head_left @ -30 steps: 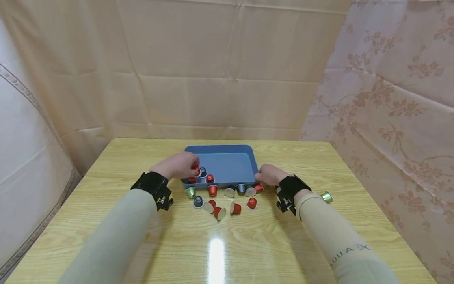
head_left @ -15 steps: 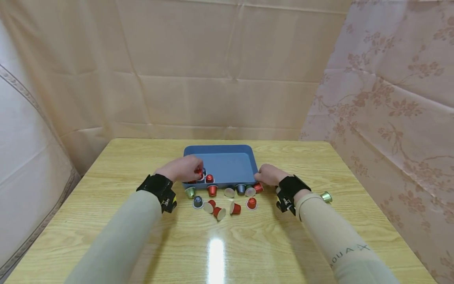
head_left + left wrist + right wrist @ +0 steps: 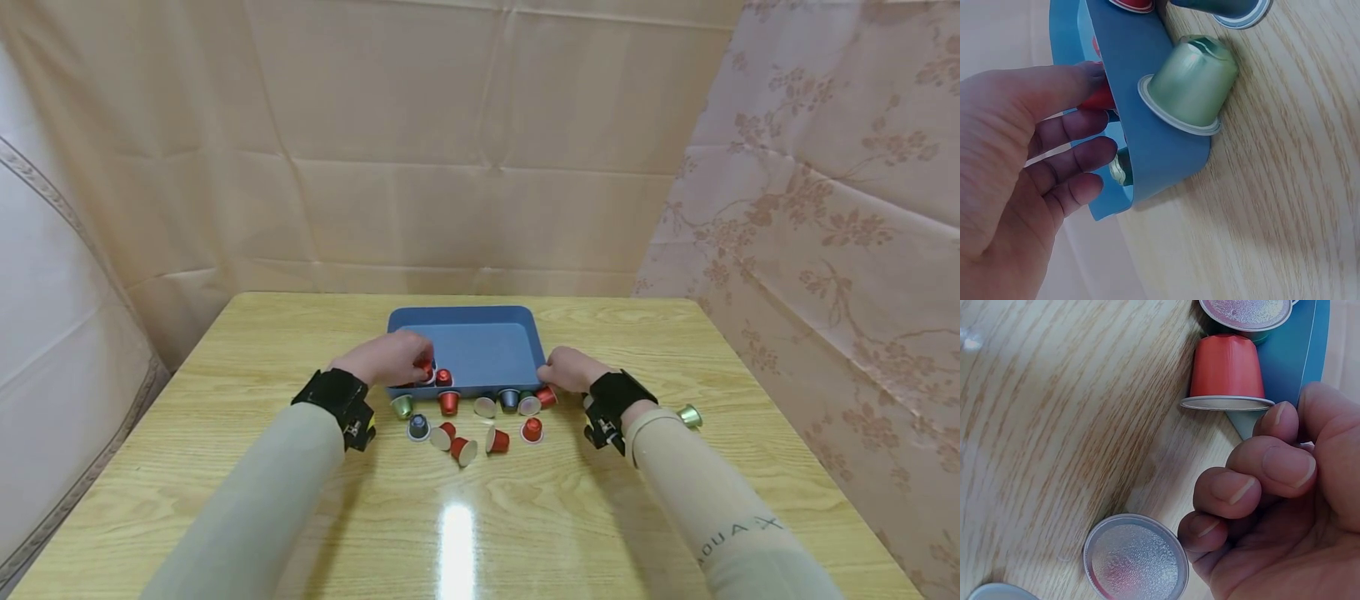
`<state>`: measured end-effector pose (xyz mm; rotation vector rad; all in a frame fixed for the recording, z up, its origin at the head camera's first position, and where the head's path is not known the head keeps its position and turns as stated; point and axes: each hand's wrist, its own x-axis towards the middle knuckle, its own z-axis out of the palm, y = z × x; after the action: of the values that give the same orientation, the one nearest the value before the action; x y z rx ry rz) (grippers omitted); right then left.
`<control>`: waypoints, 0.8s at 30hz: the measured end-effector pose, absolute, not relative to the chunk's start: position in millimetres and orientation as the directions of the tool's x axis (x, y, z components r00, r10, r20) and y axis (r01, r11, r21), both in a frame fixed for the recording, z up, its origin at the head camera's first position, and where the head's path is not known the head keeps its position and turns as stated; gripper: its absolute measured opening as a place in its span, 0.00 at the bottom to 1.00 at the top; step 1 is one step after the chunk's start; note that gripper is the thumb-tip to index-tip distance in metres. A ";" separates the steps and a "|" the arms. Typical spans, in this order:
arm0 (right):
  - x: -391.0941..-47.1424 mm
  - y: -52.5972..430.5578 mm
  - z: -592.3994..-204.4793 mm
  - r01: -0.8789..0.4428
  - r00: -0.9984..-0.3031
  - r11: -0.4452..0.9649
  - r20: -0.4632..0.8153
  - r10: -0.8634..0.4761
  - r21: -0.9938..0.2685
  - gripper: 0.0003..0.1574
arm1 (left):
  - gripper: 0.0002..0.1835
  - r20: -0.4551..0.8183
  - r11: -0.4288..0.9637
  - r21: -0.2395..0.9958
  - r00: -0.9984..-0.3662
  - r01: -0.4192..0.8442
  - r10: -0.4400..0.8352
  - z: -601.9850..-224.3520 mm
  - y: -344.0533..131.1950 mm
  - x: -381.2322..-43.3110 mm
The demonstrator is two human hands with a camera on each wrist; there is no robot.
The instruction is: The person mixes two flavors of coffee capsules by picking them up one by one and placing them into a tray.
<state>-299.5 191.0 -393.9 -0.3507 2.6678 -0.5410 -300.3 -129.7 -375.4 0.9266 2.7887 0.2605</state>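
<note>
Near the centre of the head view, the left hand (image 3: 388, 357) pinches a small, glossy red, cup-shaped coffee capsule (image 3: 1099, 98) between thumb and forefinger, its other fingers loosely bent, at the lower left corner of a shallow, rectangular blue tray (image 3: 487, 346). Just right of those fingertips, another red capsule (image 3: 444, 377) stands in the tray. The right hand (image 3: 573, 369) has its fingers curled, thumb and forefinger gripping the rim at the tray's lower right corner.

A metallic pale-green capsule (image 3: 1192, 84) is just outside the tray's near wall, at upper centre in the left wrist view. A red capsule with a silver rim (image 3: 1227, 365) lies beside the right fingertips. In the head view's lower middle, a dark blue capsule (image 3: 418, 426) stands on the wood-grain table (image 3: 390, 533).
</note>
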 end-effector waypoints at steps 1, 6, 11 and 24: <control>-299.5 191.0 -394.1 -0.162 -0.891 0.895 -0.328 -0.314 -0.416 0.24 | 0.07 -0.126 0.789 0.222 -0.786 0.573 0.606 -376.1 -129.6 -300.7; -299.9 191.5 -394.1 -0.166 -0.889 0.895 -0.329 -0.318 -0.414 0.23 | 0.09 -0.137 0.787 0.240 -0.783 0.568 0.607 -377.3 -130.3 -300.6; -299.3 191.1 -393.2 -0.152 -0.890 0.899 -0.339 -0.306 -0.412 0.24 | 0.12 -0.152 0.803 0.280 -0.802 0.525 0.578 -375.7 -133.6 -299.8; -297.5 191.4 -390.8 -0.162 -0.885 0.892 -0.339 -0.320 -0.421 0.25 | 0.12 -0.108 0.820 0.235 -0.824 0.522 0.556 -377.8 -148.1 -301.1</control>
<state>-297.5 191.4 -390.8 -0.3537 2.6528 -0.5420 -301.1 -148.1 -377.8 0.8458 2.8309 0.2926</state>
